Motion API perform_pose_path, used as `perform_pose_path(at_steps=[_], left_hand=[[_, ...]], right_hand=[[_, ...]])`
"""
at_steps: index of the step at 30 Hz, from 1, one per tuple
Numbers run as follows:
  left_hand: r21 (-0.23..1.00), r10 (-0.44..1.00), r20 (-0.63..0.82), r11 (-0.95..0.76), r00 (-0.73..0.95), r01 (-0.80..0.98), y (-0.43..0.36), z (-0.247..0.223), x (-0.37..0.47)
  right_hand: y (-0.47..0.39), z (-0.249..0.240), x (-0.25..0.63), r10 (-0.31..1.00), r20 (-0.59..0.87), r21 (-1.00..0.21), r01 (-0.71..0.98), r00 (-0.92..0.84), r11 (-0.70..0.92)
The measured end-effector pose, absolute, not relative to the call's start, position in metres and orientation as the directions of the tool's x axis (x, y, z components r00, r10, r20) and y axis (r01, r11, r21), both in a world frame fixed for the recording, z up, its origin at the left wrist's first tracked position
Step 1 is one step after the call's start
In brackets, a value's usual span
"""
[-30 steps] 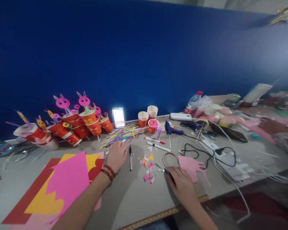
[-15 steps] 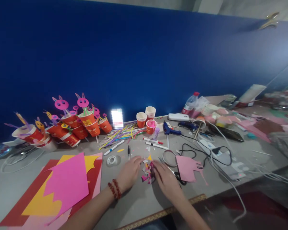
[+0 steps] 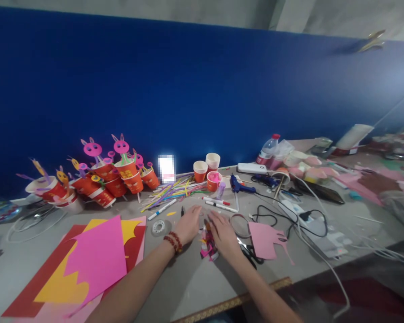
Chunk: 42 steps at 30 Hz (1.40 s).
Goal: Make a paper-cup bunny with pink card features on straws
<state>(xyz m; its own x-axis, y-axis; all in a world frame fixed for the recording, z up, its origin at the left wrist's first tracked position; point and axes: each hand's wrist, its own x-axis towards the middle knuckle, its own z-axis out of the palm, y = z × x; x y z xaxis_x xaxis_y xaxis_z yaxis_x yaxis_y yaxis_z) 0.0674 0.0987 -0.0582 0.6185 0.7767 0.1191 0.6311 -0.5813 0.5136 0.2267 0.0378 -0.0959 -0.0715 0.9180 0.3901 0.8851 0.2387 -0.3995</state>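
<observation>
Head view: cups' (image 3: 126,170) print illegible.

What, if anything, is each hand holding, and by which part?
Nothing is held. The left hand and right hand lie flat and open on the grey table, either side of the small heap of pink and yellow paper scraps, touching its edges.

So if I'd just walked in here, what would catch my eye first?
Probably the deep blue wall filling the background, and against it, at the table's far left, the cluster of red paper cups topped with pink bunny faces. Nearer, both hands, left hand and right hand, lie flat around a small heap of paper scraps, with bright pink, yellow and red sheets lying to their left.
</observation>
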Motion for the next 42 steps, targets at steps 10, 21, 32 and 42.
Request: perform_pose_path(at_steps=[10, 21, 32, 42], left_hand=[[0.658, 0.821, 0.166, -0.505, 0.547, 0.558, 0.084, -0.060, 0.059], [0.899, 0.912, 0.114, -0.263, 0.393, 0.350, 0.060, -0.049, 0.034], [0.306, 0.280, -0.417, 0.939, 0.865, -0.156, -0.074, -0.078, 0.060], [0.070, 0.329, -0.454, 0.940, 0.828, -0.334, -0.108, -0.145, 0.114]], right_hand=[[0.041, -0.096, 0.237, 0.913, 0.406, -0.452, 0.862, -0.029, 0.228], [0.048, -0.095, 0.240, 0.918, 0.377, -0.525, 0.790, -0.119, 0.318], [0.039, -0.081, 0.223, 0.830, 0.318, -0.524, 0.645, -0.457, 0.556], [0.001, -0.077, 0.232, 0.768, 0.293, -0.487, 0.602, -0.570, 0.633]])
